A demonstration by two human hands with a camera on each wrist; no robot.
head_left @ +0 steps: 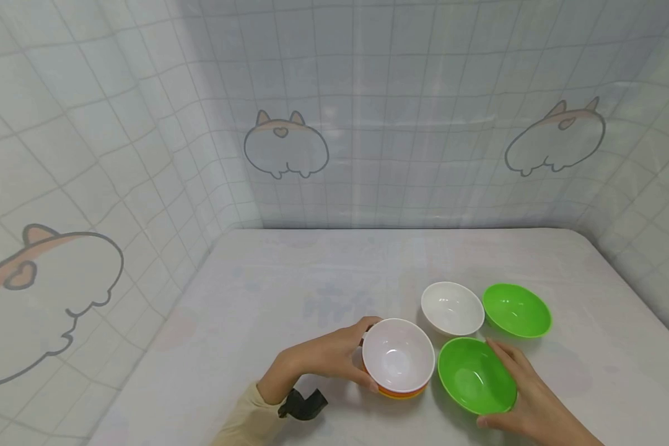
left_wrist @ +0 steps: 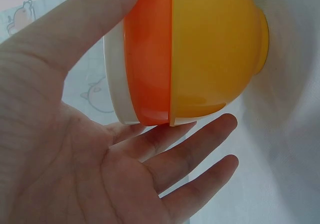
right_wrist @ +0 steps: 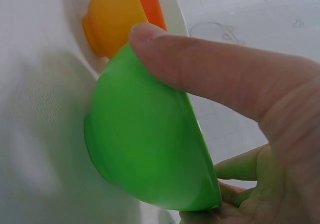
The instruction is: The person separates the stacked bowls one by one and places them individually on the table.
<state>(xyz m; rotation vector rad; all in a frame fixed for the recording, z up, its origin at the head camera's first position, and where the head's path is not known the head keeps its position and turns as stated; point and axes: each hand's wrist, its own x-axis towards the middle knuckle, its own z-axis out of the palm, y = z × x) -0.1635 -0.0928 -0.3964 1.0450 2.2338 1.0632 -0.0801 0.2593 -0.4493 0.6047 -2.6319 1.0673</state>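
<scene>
A stack of nested bowls stands near the front of the table: a white bowl [head_left: 398, 354] on top, an orange bowl [left_wrist: 150, 69] under it and a yellow bowl [left_wrist: 215, 49] at the bottom. My left hand [head_left: 332, 354] holds this stack from its left side, thumb on the near side and fingers round the far side. Just right of it, my right hand [head_left: 529, 397] grips a green bowl [head_left: 476, 375] at the rim, thumb at the near edge and fingers at the far edge. In the right wrist view this bowl's foot is close over the tablecloth.
Behind the held bowls are another white bowl [head_left: 453, 308] and a second green bowl [head_left: 516, 310], side by side. A black strap-like piece [head_left: 303, 405] is at the left wrist. Gridded curtains with cartoon animals [head_left: 286, 146] surround the white-covered table [head_left: 245, 297].
</scene>
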